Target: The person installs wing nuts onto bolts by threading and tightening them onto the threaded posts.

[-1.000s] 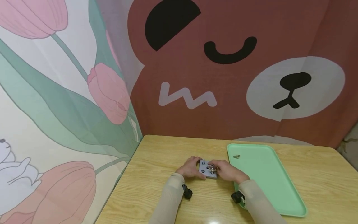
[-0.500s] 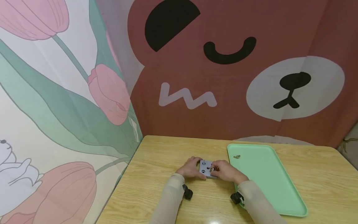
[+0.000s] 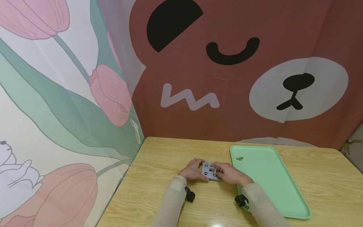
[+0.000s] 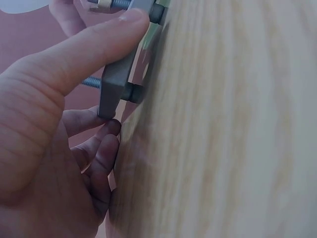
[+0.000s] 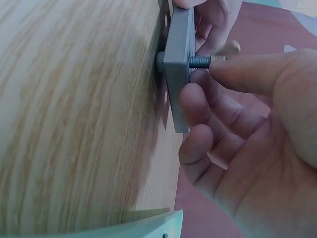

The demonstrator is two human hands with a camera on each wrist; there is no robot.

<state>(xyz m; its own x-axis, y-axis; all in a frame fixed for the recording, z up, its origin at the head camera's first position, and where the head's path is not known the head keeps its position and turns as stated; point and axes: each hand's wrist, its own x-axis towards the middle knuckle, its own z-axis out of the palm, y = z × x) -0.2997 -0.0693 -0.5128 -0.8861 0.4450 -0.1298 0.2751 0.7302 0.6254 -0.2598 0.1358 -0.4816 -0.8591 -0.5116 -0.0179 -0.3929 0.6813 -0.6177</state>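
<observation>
Head view: a grey metal plate sits on the wooden table, to the left of a green tray. Left hand holds the plate by its left portion, thumb on the near edge and fingers at the far edge; the grip is set to the plate's width. Right hand is at the plate's right side, with a narrow grip: thumb and curled fingers are around a brass-coloured wing nut on 1 upright bolt.

Left wrist view: 2 bolt shanks pass through the plate, and their dark heads project on the table side, leaving a gap between plate and wood. Right wrist view: thumb tip touches the wing nut, with bare thread visible between nut and plate.

Holes are visible in the plate's upper face. A small brass-coloured piece lies in the tray's far left corner. Both forearms wear pale sleeves; 1 black device is noted at each wrist.
</observation>
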